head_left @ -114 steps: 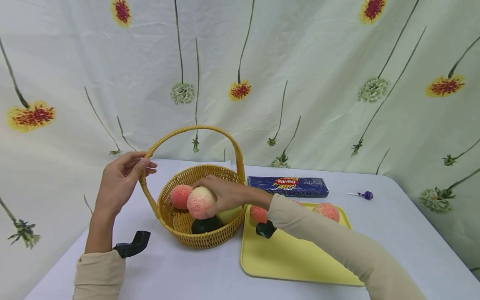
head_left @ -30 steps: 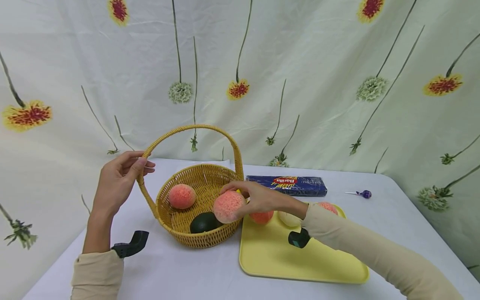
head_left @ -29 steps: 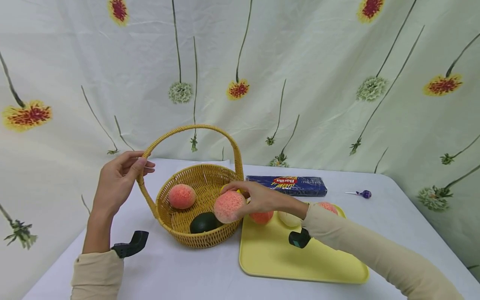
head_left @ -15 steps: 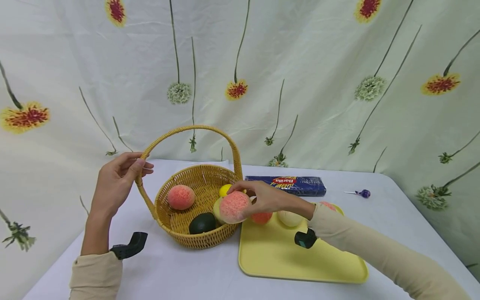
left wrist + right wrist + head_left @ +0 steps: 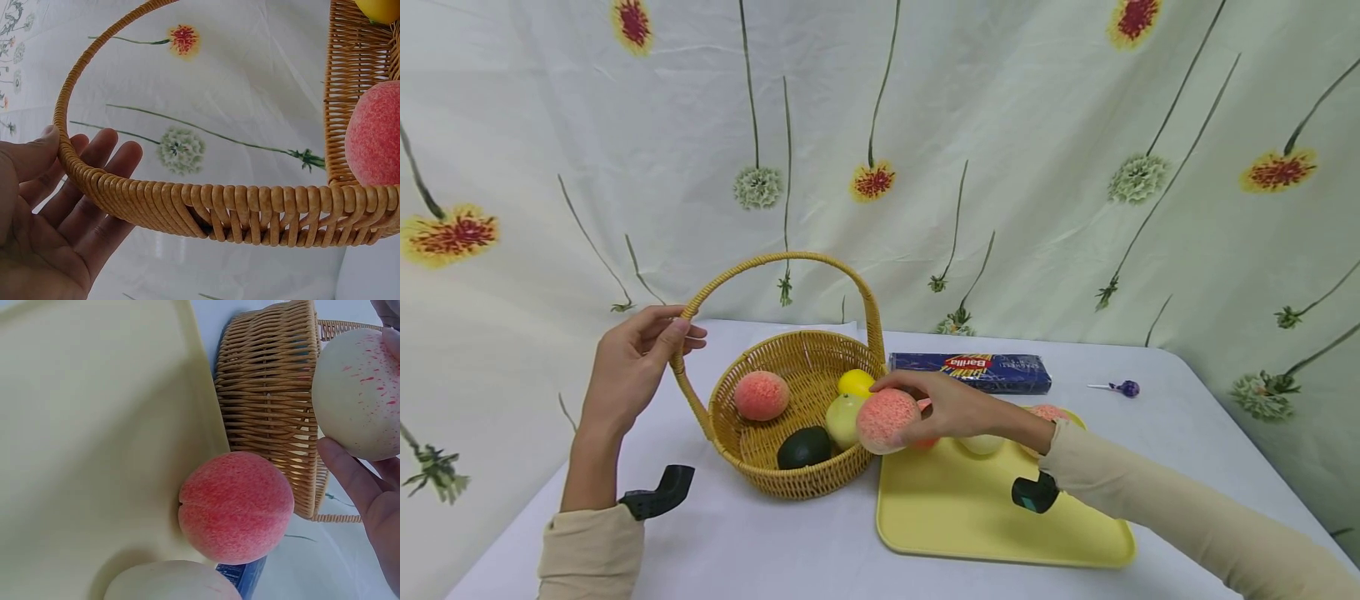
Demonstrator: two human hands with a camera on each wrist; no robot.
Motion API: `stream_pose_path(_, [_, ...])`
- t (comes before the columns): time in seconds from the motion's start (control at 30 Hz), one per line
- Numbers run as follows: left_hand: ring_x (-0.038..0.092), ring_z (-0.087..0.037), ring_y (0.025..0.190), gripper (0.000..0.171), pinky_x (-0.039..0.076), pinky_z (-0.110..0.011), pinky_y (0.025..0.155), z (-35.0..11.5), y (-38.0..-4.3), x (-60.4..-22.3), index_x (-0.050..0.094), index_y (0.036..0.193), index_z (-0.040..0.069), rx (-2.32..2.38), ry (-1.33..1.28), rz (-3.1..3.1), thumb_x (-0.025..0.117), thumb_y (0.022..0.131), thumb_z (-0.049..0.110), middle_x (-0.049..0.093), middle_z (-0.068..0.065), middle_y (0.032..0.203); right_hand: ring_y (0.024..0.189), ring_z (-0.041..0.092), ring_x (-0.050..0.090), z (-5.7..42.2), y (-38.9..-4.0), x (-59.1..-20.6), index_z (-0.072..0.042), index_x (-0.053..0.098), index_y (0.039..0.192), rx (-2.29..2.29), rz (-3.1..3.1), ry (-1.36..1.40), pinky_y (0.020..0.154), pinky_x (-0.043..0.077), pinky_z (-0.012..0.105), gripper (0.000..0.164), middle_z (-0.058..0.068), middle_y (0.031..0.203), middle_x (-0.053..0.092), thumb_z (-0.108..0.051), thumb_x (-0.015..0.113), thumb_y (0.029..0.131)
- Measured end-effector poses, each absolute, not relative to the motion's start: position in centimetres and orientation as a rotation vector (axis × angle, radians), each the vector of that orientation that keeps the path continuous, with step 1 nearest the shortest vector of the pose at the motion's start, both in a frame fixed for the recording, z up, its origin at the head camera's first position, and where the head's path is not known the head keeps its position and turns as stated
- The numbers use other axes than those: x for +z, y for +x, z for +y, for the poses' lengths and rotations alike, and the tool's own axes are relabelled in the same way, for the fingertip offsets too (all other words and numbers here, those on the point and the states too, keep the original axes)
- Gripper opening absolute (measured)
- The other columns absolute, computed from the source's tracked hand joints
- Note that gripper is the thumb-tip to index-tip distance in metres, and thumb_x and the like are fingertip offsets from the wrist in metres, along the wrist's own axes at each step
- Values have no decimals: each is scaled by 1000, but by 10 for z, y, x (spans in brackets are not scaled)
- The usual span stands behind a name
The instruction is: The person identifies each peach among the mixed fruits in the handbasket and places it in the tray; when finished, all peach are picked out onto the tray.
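My left hand (image 5: 631,371) holds the handle (image 5: 775,259) of the wicker basket (image 5: 797,485) on its left side, thumb in front. Over the basket's right rim, my right hand (image 5: 958,410) grips a pink-and-cream peach (image 5: 887,421). Its pale underside shows in the right wrist view. Inside the basket lie a pink peach (image 5: 762,396), a dark green avocado-like fruit (image 5: 804,448), a pale green round fruit (image 5: 842,419), partly covered by the held peach, and a yellow lemon-like fruit (image 5: 854,383).
A yellow tray (image 5: 985,517) stands right of the basket. Along its back lie a red peach (image 5: 237,506), a pale peach (image 5: 172,581) and another pink one (image 5: 1049,412). Behind are a blue Barilla spaghetti pack (image 5: 1018,375) and a lollipop (image 5: 1129,388). A flowered curtain hangs at the back.
My right hand has carried the peach rightward, from above the basket to its right rim. The yellow and pale green fruits have come into view. My left hand keeps its hold.
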State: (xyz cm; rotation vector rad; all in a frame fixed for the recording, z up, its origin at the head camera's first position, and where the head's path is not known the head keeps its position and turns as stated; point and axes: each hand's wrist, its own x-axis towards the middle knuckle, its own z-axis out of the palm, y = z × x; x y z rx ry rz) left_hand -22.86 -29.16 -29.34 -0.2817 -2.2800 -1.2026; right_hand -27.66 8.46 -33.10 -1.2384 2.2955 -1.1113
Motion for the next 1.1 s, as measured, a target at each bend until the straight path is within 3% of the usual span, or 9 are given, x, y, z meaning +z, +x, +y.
stream_pose_path(0.53, [67, 2, 84, 34, 51, -9, 73, -292, -229, -294, 55, 126, -3, -1214, -292, -2269, 54, 98, 16, 66, 15, 92, 109, 19, 60, 105, -271, -353, -15, 51, 131, -1158, 2300, -1173, 85, 54, 33, 56, 5, 129, 55, -25, 74, 81])
stream_pose_path(0.8, [66, 3, 83, 34, 51, -9, 74, -292, -229, -293, 55, 126, -3, -1218, -286, -2271, 54, 98, 16, 66, 16, 92, 108, 13, 59, 112, -268, -358, -22, 53, 126, -1100, 2311, -1144, 81, 54, 28, 52, -4, 123, 58, -31, 75, 80])
stream_pose_path(1.1, [67, 2, 83, 32, 51, -10, 73, -293, -230, -294, 56, 124, -2, -1216, -296, -2263, 54, 98, 16, 67, 15, 91, 113, 14, 55, 116, -268, -368, -20, 51, 130, -1033, 2281, -1159, 83, 51, 31, 55, -7, 126, 56, -27, 73, 80])
